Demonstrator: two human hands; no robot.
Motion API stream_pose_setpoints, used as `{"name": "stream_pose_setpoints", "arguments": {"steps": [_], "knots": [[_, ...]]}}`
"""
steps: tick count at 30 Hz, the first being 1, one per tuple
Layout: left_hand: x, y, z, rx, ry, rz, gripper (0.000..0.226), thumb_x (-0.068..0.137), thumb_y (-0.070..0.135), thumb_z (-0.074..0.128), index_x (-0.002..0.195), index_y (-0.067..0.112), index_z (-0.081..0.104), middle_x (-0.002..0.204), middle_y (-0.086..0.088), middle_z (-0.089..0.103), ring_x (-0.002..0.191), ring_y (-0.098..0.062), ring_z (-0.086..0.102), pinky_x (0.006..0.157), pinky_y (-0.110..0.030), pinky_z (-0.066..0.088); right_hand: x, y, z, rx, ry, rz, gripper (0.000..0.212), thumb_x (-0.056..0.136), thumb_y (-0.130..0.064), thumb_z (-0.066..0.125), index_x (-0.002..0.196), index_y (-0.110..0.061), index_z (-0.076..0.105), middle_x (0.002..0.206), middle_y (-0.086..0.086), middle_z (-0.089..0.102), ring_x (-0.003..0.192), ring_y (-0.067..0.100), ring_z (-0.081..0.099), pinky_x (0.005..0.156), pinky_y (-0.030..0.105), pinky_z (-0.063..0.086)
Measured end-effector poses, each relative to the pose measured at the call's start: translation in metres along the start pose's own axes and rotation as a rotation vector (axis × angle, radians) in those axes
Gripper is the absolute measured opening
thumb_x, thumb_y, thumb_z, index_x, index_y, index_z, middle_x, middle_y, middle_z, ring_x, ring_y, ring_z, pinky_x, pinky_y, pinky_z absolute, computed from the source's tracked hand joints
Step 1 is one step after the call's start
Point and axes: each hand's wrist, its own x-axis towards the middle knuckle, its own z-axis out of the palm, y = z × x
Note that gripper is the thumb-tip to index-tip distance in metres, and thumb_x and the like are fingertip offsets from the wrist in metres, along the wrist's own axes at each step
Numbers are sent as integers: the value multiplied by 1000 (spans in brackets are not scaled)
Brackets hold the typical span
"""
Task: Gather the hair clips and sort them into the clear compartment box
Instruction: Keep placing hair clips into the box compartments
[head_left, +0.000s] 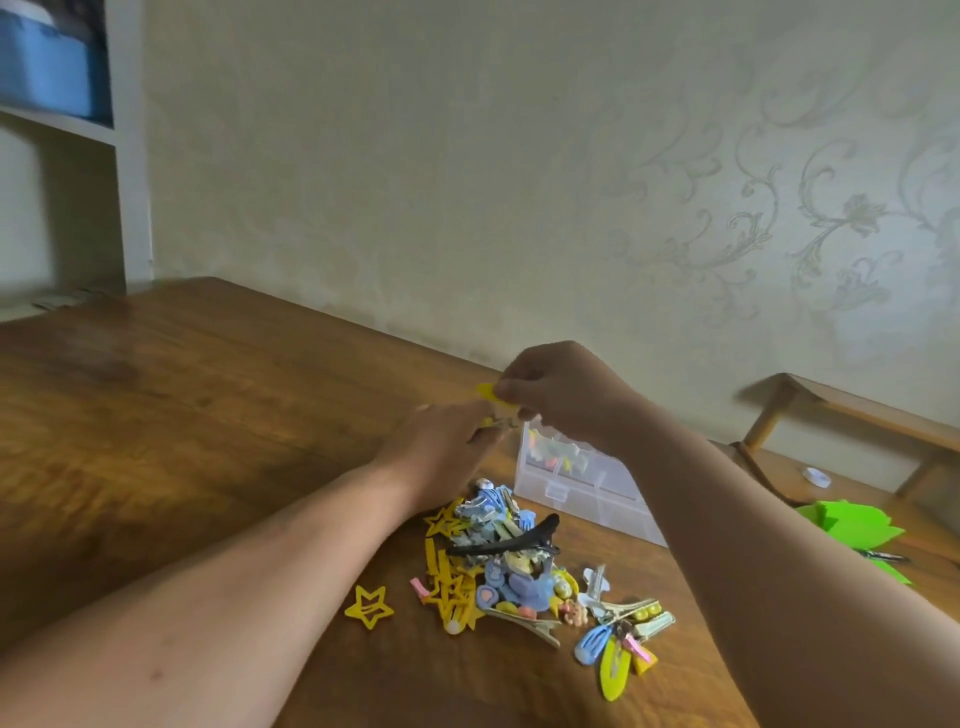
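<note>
1. I see two bare forearms reaching from the bottom edge of the view out over a brown wooden worktop (208, 415), meeting above its far side.
2. The right grip (561, 395) is raised, back of the hand toward me and knuckles bent. Its thumb and fingertips pinch a small yellow clip (487, 392) by one end.
3. The left grip (447, 447) sits just below and left of the right one, wrist straight, fingers curled in toward a blurred yellow and metal bit under the pinched clip. I cannot tell whether it actually holds anything.
4. The clear compartment box (571, 483) rests on the worktop directly beneath the right grip. A few colourful pieces show through its far-left compartments.
5. A loose pile of hair clips (498, 561), yellow, blue, pink and silver, lies on the worktop nearer to me than the box, between the two forearms.
6. A long black clip (504, 540) lies across the top of the pile.
7. A yellow star clip (369, 605) lies alone just left of the pile.
8. A blue snap clip (592, 644) and a yellow snap clip (615, 670) lie side by side at the pile's near right edge.
9. Bright green paper (852, 525) lies at the right, past the right forearm.
</note>
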Motion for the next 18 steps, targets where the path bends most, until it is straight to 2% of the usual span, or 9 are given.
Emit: {"name": "stream_pose_setpoints", "arguments": {"steps": [2,4,6,7,10,13,15,18], "knots": [[2,-4,3,-86,28,-34,32,110,54,44,104,31,65,81,4,70,82,-25,66,72,-40,48,-5,19,-9,140,101,92,18,94,-29,80,91,-11,80,81,9,78,65,15,63,57,25,49],[3,-6,5,-219,63,-61,38,110,52,48,91,21,61,70,3,60,66,-21,59,63,-38,43,-12,44,-24,200,243,162,19,90,-33,83,88,-14,81,82,8,77,71,19,63,67,31,51],[4,-5,6,-286,75,-74,46,110,49,50,82,12,52,64,-1,49,58,-21,48,59,-40,36,-20,71,-42,214,320,245,21,88,-33,85,86,-12,82,73,3,70,66,16,58,61,27,46],[5,-5,6,-278,72,-79,49,110,50,49,81,10,51,64,-5,51,59,-24,50,59,-43,38,-23,85,-51,211,327,291,21,87,-31,86,85,-10,82,69,2,68,63,15,55,56,23,43],[5,-5,6,-218,65,-80,52,109,53,48,82,9,53,72,-16,63,67,-32,61,65,-50,49,-25,117,-64,138,287,422,16,88,-20,85,86,-5,82,69,7,70,58,16,54,44,17,42],[4,-3,5,-190,58,-95,53,109,53,47,83,9,56,73,-16,65,68,-32,63,67,-52,52,-17,132,-58,37,199,495,10,87,-13,83,86,-3,81,71,9,74,55,15,58,43,17,43],[4,-3,4,-178,58,-100,53,109,54,46,83,9,57,74,-16,66,69,-33,63,67,-53,52,-8,137,-50,-11,135,504,9,83,-11,83,83,-2,82,73,12,77,57,16,61,49,19,47],[4,-3,3,-162,47,-109,54,109,57,44,83,11,56,75,-15,66,68,-33,63,67,-54,53,5,139,-41,-88,80,485,13,79,-9,83,85,2,83,88,24,79,65,24,62,62,31,52]]}}
